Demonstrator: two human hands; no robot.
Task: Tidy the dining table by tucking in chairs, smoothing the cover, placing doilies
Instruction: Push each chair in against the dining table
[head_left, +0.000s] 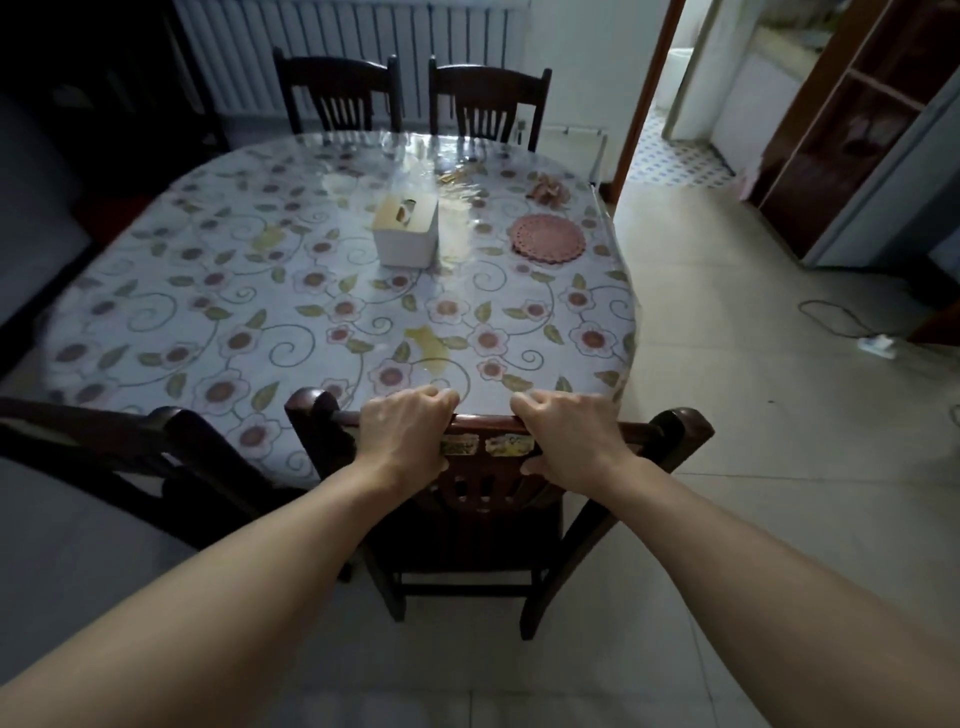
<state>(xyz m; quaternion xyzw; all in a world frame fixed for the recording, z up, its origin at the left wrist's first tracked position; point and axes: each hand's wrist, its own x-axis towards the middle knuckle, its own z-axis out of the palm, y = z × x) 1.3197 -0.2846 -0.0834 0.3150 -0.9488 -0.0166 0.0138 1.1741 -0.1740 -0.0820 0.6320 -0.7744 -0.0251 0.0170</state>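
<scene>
the near chair (483, 519) sits at the 6 o'clock edge of the table (156, 291), dark wood, its top rail right against the table's rim and the seat mostly tucked underneath. both hands are clamped on that top rail: left hand (402, 434) wrapped over it toward the 9 o'clock end, right hand (566, 434) toward the 3 o'clock end, fingers curled over the front and thumbs behind, a gap of bare rail between them. there are a couple of worn stickers on the rail in that gap.

the table is oval with a flowered cloth under a clear plastic cover (467, 156), which looks rippled and shiny up toward 12 o'clock. roughly mid table, a bit toward 1 o'clock, stands a white tissue box (405, 231). at about 2 o'clock from it lies a round pink doily (548, 240), flat on the cover, near the edge. just past that toward 12 there's a small crumpled beige thing (548, 189), can't tell what it is.

two more dark chairs stand side by side at the far 12 o'clock edge, one left (337, 93) and one right (488, 101), in front of a white radiator (343, 47). another chair (156, 457) is at about 8 o'clock, angled, just beside the near one. a cord and plug strip (878, 345) lie on the tile floor at 3 o'clock.
</scene>
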